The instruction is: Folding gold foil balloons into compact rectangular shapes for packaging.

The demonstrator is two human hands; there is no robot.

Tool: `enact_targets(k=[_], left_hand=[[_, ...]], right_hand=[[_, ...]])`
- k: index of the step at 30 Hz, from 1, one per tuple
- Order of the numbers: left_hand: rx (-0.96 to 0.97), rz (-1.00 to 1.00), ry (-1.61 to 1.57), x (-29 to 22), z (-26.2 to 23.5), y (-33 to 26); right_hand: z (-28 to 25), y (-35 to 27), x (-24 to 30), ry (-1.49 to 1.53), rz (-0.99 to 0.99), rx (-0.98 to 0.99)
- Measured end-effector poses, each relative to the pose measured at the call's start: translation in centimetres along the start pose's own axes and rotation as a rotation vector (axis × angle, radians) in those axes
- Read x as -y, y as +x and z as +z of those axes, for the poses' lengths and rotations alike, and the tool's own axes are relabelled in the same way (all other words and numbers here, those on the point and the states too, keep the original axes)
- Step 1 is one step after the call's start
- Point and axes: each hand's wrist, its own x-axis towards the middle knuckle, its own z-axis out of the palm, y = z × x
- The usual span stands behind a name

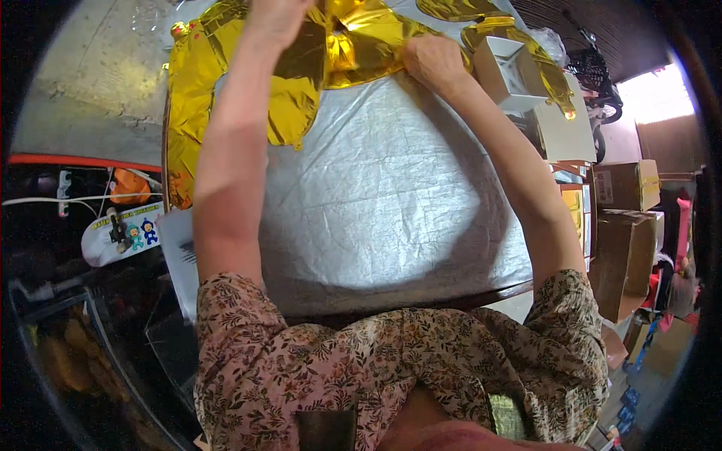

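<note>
Your left hand [274, 19] grips the gold foil [293, 98] at the desk's [391, 203] far edge, fingers closed on the sheet, partly cut off by the frame. Your right hand [435, 62] presses a fold of the same foil, fingers curled together pinching it. A white box [505, 71] stands just beside that hand, near the far right corner.

A round table [391, 188] stands covered in a creased silvery sheet [376, 225] that hangs over its near edge. Crumpled gold foil balloons [226, 83] lie across the far side, spilling down over the left edge. At the far right edge sits a small open white box [505, 71], touching more gold foil [553, 79] beside it.
</note>
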Motion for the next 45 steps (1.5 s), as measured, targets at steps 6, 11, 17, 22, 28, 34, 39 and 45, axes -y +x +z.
enact_targets(k=[6, 11, 17, 22, 28, 34, 39, 45], left_hand=[[0.177, -0.031, -0.100, -0.2, -3.3, 0.8], [0.193, -0.048, -0.102, -0.8, -9.6, 1.9], [-0.086, 0.041, -0.154, -3.7, -10.7, 0.3], [0.260, -0.071, -0.404, 0.3, -13.1, -0.7], [0.064, -0.116, -0.193, -1.3, -12.4, 0.5], [0.020, 0.176, -0.217, -10.7, -20.7, 4.6], [-0.416, 0.267, -0.059, -18.8, -30.4, 8.7], [-0.497, 0.384, 0.048, -26.3, -30.5, 5.8]], right_hand=[[5.8, 5.4, 2.1, 0.093, -0.305, -0.698], [6.7, 5.3, 3.4, -0.020, -0.192, -0.422], [4.8, 5.2, -1.8, -0.201, -0.112, -0.295], [2.4, 6.4, 4.0, -0.063, -0.188, -0.353], [8.1, 6.5, 5.7, 0.037, -0.356, -0.460], [7.9, 6.3, 6.6, 0.066, -0.342, -0.450], [7.3, 6.2, 6.8, 0.054, -0.302, -0.352], [7.5, 6.0, 6.5, 0.073, -0.283, -0.335]])
